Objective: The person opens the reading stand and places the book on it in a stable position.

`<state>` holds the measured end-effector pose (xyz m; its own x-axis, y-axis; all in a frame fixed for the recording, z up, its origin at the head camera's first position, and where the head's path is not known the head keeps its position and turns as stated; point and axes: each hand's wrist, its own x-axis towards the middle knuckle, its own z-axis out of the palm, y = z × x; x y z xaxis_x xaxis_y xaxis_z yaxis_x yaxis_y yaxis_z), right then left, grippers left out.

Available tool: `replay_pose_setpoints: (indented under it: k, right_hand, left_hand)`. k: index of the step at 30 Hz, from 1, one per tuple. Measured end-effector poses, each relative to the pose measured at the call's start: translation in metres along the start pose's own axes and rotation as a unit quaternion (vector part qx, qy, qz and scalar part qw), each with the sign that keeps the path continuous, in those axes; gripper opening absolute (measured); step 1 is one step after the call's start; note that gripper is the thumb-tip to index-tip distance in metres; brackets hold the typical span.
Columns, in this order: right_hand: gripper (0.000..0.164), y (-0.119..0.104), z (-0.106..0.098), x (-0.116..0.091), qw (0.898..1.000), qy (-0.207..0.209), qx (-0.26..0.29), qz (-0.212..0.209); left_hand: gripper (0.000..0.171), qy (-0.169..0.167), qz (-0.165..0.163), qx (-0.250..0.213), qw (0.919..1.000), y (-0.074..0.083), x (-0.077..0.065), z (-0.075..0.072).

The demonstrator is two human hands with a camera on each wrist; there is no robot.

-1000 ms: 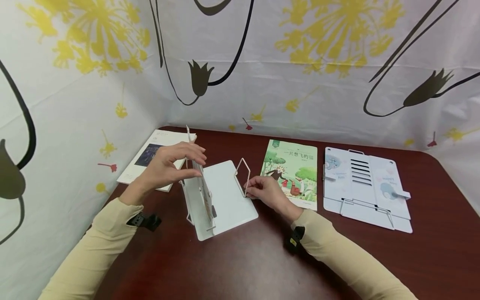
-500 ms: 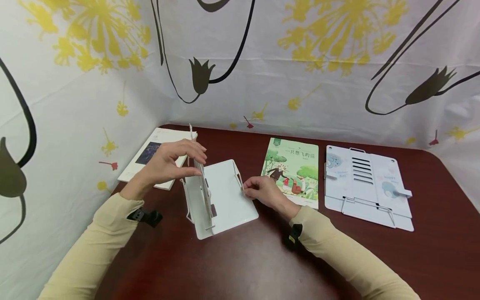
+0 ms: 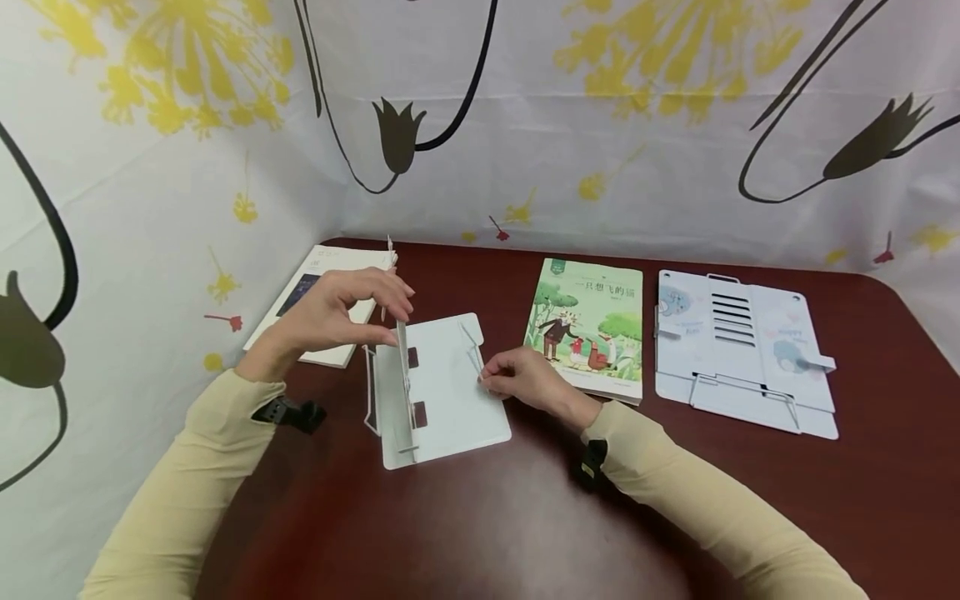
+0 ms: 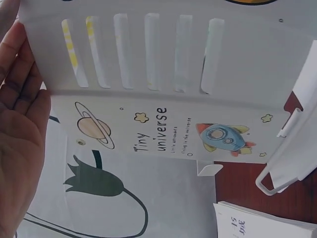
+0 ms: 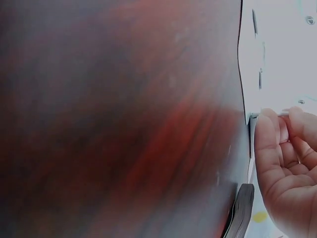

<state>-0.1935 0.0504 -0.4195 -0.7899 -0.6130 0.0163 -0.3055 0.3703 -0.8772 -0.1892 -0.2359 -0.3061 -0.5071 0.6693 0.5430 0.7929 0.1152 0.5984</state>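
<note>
A: Where's the thin white wire leg [image 3: 472, 353]?
B: On the R side of the white metal folding stand [image 3: 442, 427], along the edge of its flat white bottom plate [image 3: 448, 379]. It's long & skinny. Runs away from the person, tipped a bit L.
A: Which hand's nearer?
B: R hand [image 3: 534, 383]. Its grip pinches the near end b/w thumb & finger, so the rest of the leg lies ahead & a bit L. IMO that's what the move hangs on.
A: Leg touching the plate?
B: Can't tell. Looks low, tho.
A: & L hand [image 3: 333, 312]?
B: Farther off. Its grip has the top edge of the tall white panel w/ rocket pic [image 4: 183, 139], standing up L of the leg.
A: What's around?
B: Green paper pic book [image 3: 588, 325] just past R hand, then a white stand w/ pale blue pics [image 3: 768, 333]. White paper book [image 3: 356, 260] behind L hand. All on the shiny red-brown wood counter [image 3: 465, 533].
</note>
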Motion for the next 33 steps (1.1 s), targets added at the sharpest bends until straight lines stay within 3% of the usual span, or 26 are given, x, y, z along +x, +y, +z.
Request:
replay_pose_setpoints:
  k: [9, 33]
  right_hand:
    - [0.009, -0.0009, -0.0009, 0.0005, 0.999, -0.033, 0.028, 0.024]
    - [0.006, -0.0019, 0.0074, 0.007, 0.995, -0.077, 0.044, 0.04]
  left_hand:
    - [0.021, -0.022, -0.002, -0.035, 0.9991, 0.0001, 0.0063, -0.0006]
    - [0.023, -0.06, -0.001, -0.039, 0.9975, -0.0003, 0.0078, -0.0006]
